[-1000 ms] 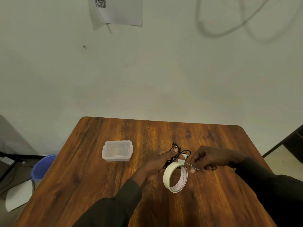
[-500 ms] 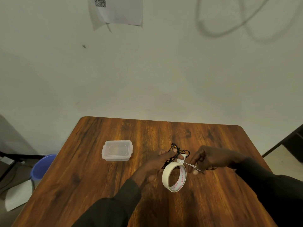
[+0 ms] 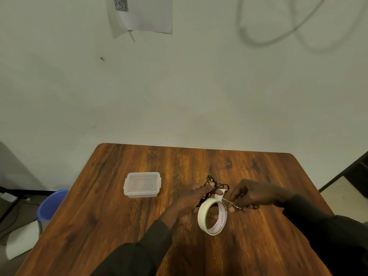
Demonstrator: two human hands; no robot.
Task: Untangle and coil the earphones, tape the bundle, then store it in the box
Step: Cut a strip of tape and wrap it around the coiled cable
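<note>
My left hand (image 3: 191, 202) grips the coiled black earphones (image 3: 216, 185) above the wooden table (image 3: 119, 226). A strip of white tape runs from the bundle down to the tape roll (image 3: 212, 217), which hangs below it on edge. My right hand (image 3: 252, 194) holds small metal scissors (image 3: 232, 203), their blades pointing left at the strip just above the roll. The clear plastic box (image 3: 142, 184) sits with its lid on, to the left of my hands.
A blue bin (image 3: 51, 204) stands on the floor left of the table, with white paper below it. A sheet of paper (image 3: 143, 12) hangs on the wall. A dark frame (image 3: 346, 172) stands at the right.
The hands, bundle and roll have barely shifted. The scissors stay at the tape strip, with the roll still hanging from the bundle.
</note>
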